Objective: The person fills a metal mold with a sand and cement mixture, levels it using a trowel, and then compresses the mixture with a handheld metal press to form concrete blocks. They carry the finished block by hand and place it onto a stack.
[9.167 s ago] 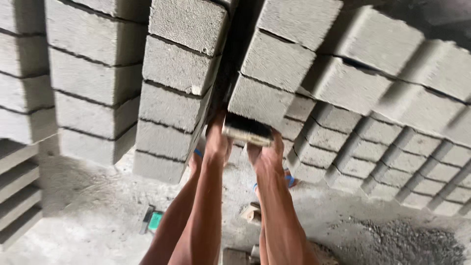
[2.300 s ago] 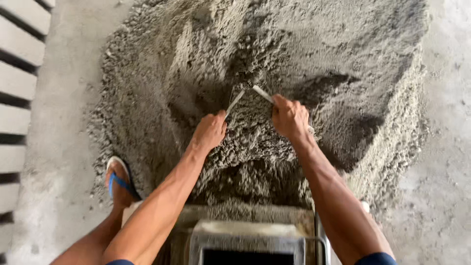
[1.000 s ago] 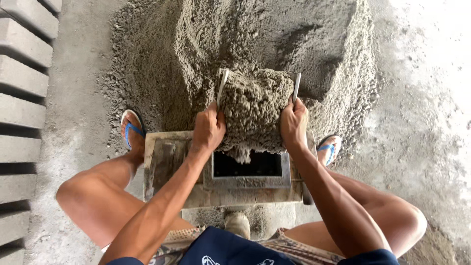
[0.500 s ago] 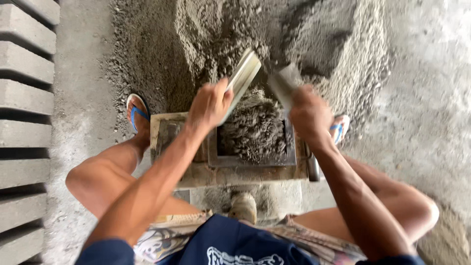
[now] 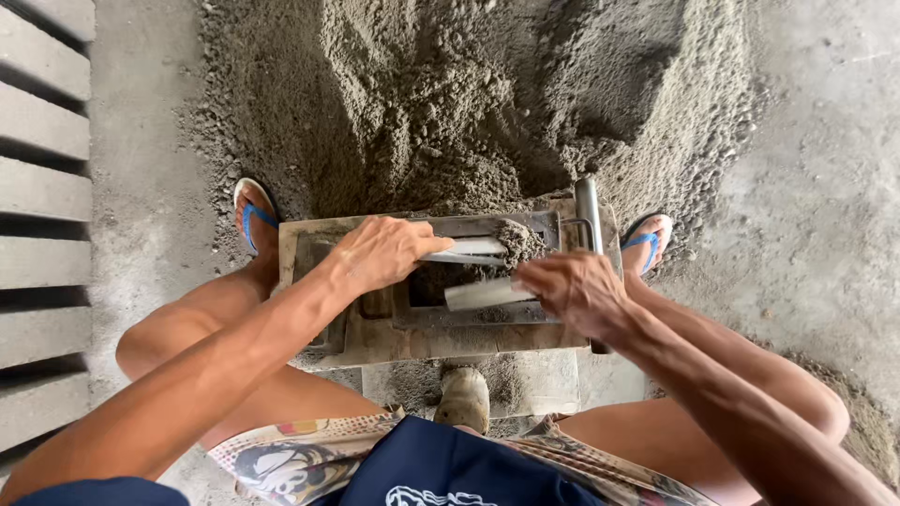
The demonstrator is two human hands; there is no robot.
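- Block mould (image 5: 375, 328): metal, on floor between the feet, at the foot of the sand-cement pile (image 5: 469, 103).
- Left hand (image 5: 380, 253): gripping flat scraper (image 5: 464, 251) over mould cavity.
- Right hand (image 5: 577, 290): gripping second scraper (image 5: 483, 294), in the mix.

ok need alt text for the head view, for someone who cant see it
Seen from above, a squatting person's left hand and right hand each press a flat pale scraper into grey mix inside a metal block mould. A large heap of the mix lies ahead; finished blocks line the left edge.
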